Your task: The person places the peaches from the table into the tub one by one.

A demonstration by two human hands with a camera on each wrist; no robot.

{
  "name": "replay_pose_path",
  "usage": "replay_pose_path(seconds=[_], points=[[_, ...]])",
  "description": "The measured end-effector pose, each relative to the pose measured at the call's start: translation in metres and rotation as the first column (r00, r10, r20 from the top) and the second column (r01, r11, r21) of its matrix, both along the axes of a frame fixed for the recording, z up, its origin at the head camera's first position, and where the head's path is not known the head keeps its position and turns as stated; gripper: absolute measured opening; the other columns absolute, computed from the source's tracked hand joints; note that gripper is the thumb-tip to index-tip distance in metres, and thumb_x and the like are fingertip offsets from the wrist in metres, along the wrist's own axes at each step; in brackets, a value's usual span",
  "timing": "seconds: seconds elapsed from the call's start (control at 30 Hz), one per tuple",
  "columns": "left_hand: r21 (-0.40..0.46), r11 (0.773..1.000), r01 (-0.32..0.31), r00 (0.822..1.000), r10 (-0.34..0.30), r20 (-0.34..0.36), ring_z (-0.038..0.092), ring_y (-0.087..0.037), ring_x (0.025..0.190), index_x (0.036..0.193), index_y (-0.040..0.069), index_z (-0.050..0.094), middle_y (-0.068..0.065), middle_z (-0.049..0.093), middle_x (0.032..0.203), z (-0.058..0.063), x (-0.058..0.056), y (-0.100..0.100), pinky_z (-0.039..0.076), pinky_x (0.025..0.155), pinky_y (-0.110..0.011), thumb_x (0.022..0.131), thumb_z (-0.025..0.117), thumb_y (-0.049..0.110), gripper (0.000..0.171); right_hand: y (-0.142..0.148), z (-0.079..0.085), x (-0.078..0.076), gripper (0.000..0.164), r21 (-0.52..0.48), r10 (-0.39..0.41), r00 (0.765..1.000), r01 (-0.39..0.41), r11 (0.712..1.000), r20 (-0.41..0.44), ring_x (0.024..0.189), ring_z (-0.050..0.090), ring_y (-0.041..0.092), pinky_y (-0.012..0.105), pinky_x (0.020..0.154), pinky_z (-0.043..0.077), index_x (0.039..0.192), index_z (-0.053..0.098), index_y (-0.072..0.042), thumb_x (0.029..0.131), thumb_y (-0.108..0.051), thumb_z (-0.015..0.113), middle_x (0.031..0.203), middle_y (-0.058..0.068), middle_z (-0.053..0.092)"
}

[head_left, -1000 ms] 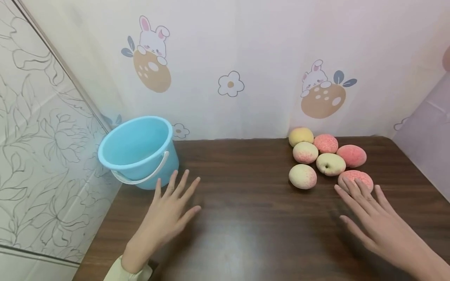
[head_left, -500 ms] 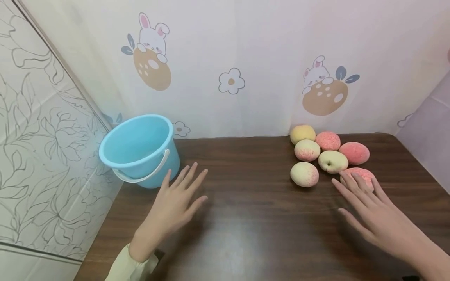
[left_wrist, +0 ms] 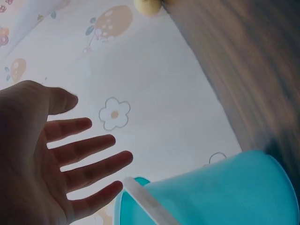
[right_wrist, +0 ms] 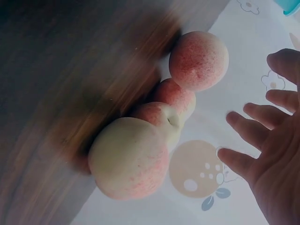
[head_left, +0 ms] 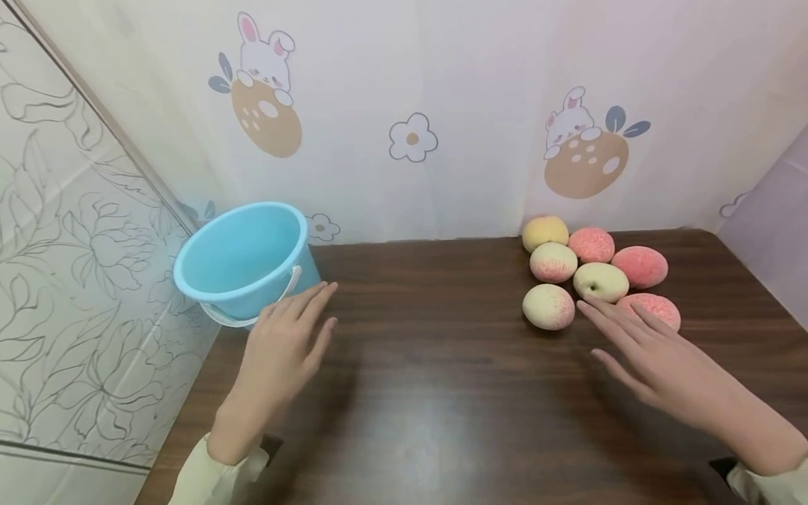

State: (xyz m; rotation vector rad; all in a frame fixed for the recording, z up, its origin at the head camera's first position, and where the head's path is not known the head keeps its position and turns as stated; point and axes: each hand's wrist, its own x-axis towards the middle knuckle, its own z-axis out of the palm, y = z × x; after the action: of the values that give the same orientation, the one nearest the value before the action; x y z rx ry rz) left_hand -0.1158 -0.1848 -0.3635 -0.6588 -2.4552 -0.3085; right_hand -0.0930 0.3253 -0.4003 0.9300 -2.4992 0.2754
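A light blue bucket (head_left: 243, 252) with a white handle (left_wrist: 149, 202) stands at the left of the table, its mouth tilted toward me in the head view. My left hand (head_left: 278, 354) hovers in front of it with fingers extended, overlapping its lower side. Several peaches (head_left: 548, 306), some pale with a pink blush and some pink all over, lie grouped at the back right. Close in front of them is my right hand (head_left: 656, 358), fingers straight, partly covering the nearest pink peach (head_left: 656, 308). Both palms show bare in the wrist views.
The dark wooden table (head_left: 416, 393) runs back to a pale wall covering (head_left: 353, 84) printed with rabbits and flowers. A panel with line-drawn flowers (head_left: 95, 280) borders the left side, and a lilac wall (head_left: 783, 231) the right.
My left hand first moves slightly right, then back left across the bucket's front. My right hand shifts a little left. The view tips slightly down; the bucket and peaches stay put.
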Motion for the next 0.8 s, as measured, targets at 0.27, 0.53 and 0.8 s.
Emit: replay_pose_path(seconds=[0.27, 0.53, 0.8], points=[[0.160, 0.983, -0.089, 0.996, 0.089, 0.009, 0.070, -0.035, 0.114, 0.136, 0.011, 0.066, -0.012, 0.072, 0.130, 0.007, 0.004, -0.016, 0.059, 0.087, -0.055, 0.098, 0.068, 0.014, 0.039, -0.008, 0.000, -0.016, 0.064, -0.042, 0.082, 0.995, -0.084, 0.996, -0.053, 0.147, 0.044, 0.001, 0.015, 0.128, 0.017, 0.150, 0.055, -0.004, 0.111, -0.052, 0.035, 0.137, 0.015, 0.069], [0.395, 0.888, -0.235, 0.960, 0.149, 0.235, 0.068, -0.025, 0.116, 0.136, 0.013, 0.065, -0.008, 0.071, 0.130, 0.014, 0.014, -0.036, 0.057, 0.096, -0.033, 0.103, 0.061, 0.009, 0.033, -0.013, 0.003, -0.028, 0.062, -0.009, 0.027, 1.000, -0.028, 1.000, -0.005, 0.109, 0.072, 0.023, 0.021, 0.101, 0.045, 0.152, 0.055, -0.012, 0.111, -0.053, 0.033, 0.139, 0.005, 0.069], [0.661, 0.654, -0.367, 0.879, 0.012, 0.476, 0.063, -0.004, 0.119, 0.141, 0.013, 0.059, 0.003, 0.067, 0.132, 0.020, 0.019, -0.050, 0.048, 0.098, -0.008, 0.107, 0.055, 0.012, 0.034, -0.016, 0.002, -0.038, 0.054, 0.011, -0.002, 1.000, 0.002, 1.000, -0.006, 0.110, 0.071, 0.024, 0.038, 0.087, 0.052, 0.147, 0.058, -0.009, 0.096, -0.026, 0.064, 0.132, 0.003, 0.072]])
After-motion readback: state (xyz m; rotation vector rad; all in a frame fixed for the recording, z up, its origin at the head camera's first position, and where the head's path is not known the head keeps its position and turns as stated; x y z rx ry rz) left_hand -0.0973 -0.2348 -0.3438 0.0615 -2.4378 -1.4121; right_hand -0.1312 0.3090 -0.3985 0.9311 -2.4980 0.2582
